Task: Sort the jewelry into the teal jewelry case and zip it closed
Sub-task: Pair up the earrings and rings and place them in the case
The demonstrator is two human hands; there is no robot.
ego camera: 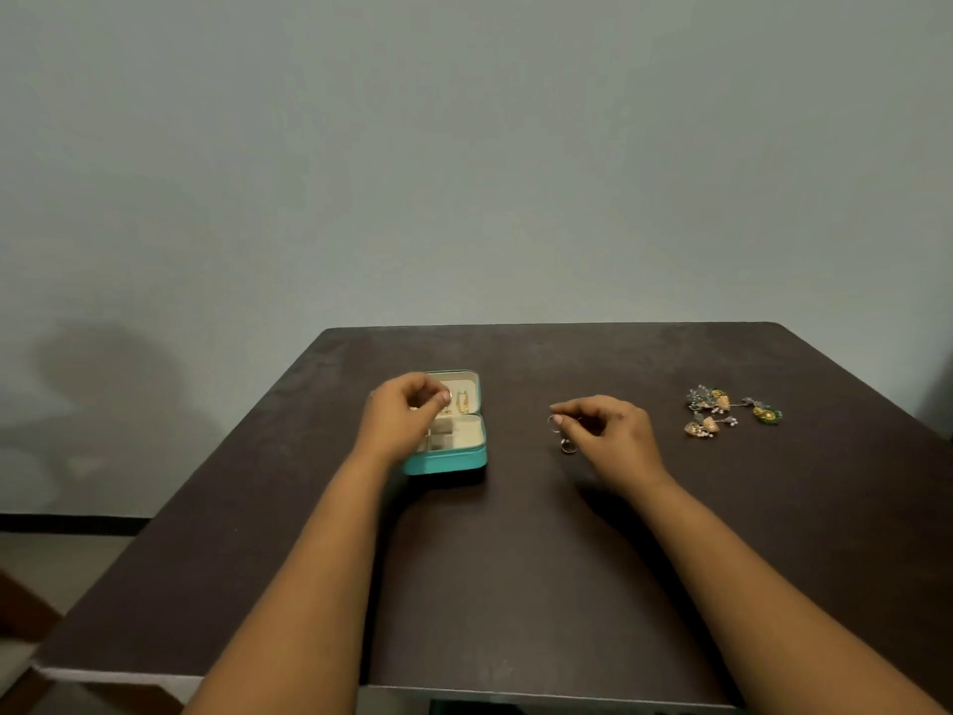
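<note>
R hand (606,430) pinches ring (555,422), case (454,456) left.

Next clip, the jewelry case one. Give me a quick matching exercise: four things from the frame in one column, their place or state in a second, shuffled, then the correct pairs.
Things:
1. teal jewelry case
2. left hand
3. right hand
4. loose earrings

Places or states:
A. in a cluster on the table's right side, untouched
B. over the open case, fingers curled at its compartments
C. lying open, cream lining showing
D. at the table's middle, pinching a small silver ring

Pairs: 1-C, 2-B, 3-D, 4-A
</note>
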